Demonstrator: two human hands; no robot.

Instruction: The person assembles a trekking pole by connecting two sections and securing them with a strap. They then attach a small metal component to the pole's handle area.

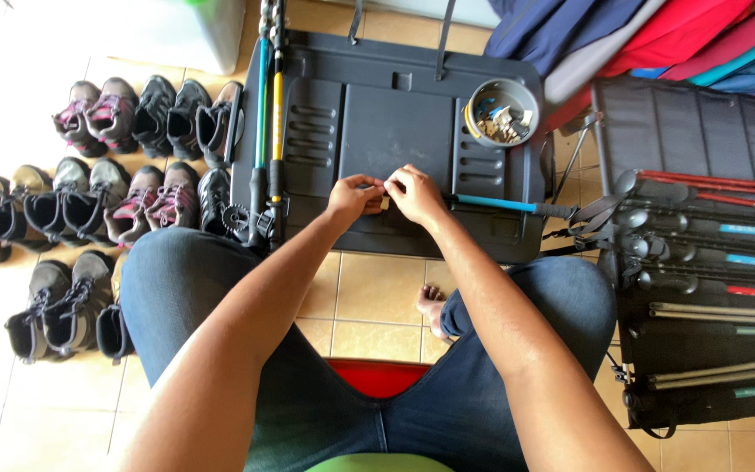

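I see a low table [395,122] ahead of my knees, with a bowl [502,111] at its far right corner and trekking poles [268,114] along its left edge. Shoes [133,157] sit left of it; a rack of poles [709,288] lies right.

Two hands, left [353,197] and right [414,194], meet over one dark tray [395,131]. One bowl [502,111] sits on it. Three poles [266,105] lie on the tray, about nine more on the rack [701,297]. About seventeen boots [107,188] line the floor.
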